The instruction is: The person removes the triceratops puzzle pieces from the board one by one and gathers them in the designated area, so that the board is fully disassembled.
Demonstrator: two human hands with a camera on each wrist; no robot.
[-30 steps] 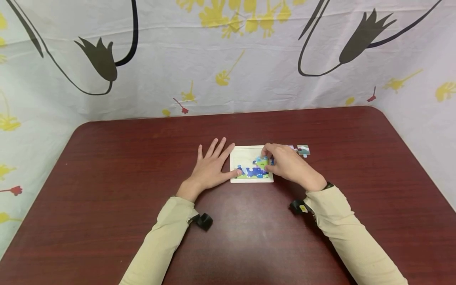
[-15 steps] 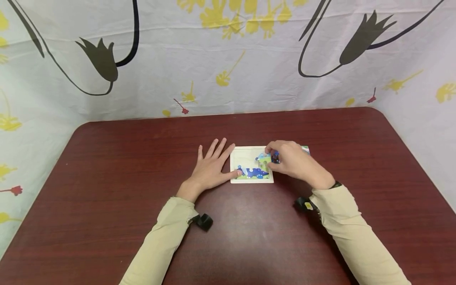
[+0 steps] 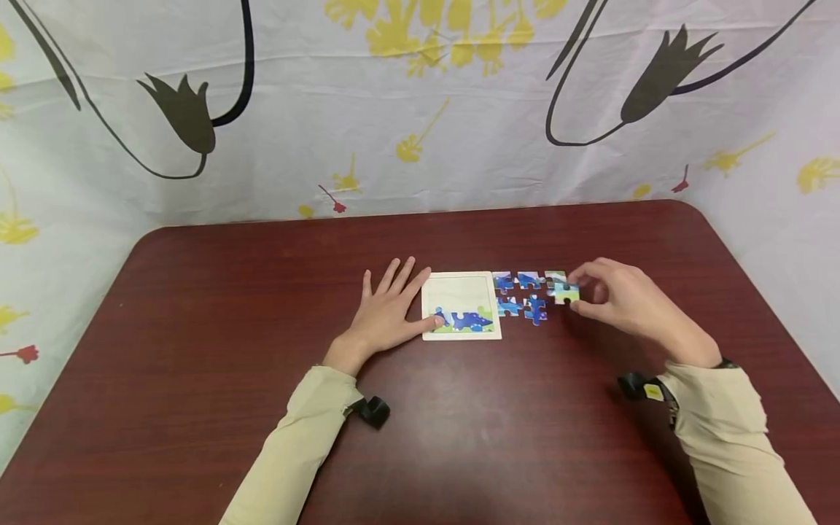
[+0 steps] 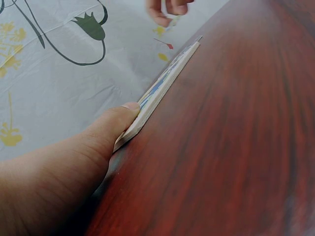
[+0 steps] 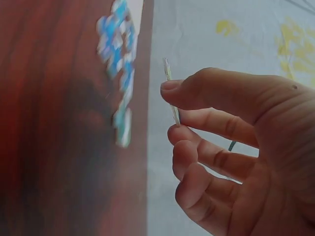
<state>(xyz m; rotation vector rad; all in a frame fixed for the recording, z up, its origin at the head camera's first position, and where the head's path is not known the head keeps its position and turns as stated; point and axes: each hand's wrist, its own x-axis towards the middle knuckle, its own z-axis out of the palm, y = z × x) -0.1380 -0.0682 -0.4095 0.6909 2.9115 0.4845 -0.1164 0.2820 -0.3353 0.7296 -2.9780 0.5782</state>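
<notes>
A jigsaw puzzle piece, green and light blue, is pinched between the thumb and fingers of my right hand. The right wrist view shows that puzzle piece edge-on, raised off the table. My left hand lies spread with straight fingers at the left side of a white puzzle tray, its thumb resting on the tray's lower left. Fitted pieces with a blue and green picture fill the tray's bottom row. In the left wrist view the thumb presses the tray's near corner.
Several loose puzzle pieces lie in two rows just right of the tray, partly under the held piece. The dark red table ends at a patterned white cloth behind.
My right hand has lifted the green and light-blue puzzle piece out of the tray and carried it right, past the loose pieces. My left hand has stayed on the tray.
</notes>
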